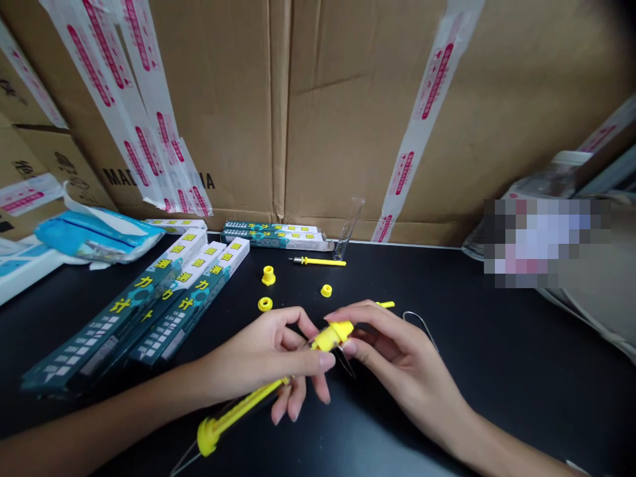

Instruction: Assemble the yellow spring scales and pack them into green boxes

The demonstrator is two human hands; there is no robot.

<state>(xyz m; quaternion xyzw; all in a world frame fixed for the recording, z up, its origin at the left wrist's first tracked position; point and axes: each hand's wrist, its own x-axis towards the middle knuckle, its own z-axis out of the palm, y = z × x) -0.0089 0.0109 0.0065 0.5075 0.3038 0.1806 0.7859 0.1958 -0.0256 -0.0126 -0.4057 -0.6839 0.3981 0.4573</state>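
Lettering noted: the left long box [104,328] carries yellow characters, 测力计 legible, with the characters nearer its white end too blurred to confirm; the right long box [173,324] bears 测力计 likewise. Rear boxes [273,240] show similar yellow characters, small, 力 and 测 discernible. Large carton [238,119]: black capitals, "MA" at left and "IA" at right, middle covered by tape strips [158,149]. White lettering on the tape's red labels illegible. Left carton [37,149]: black pictograms and a blurred character. Bottle label [541,242]: pixelated.
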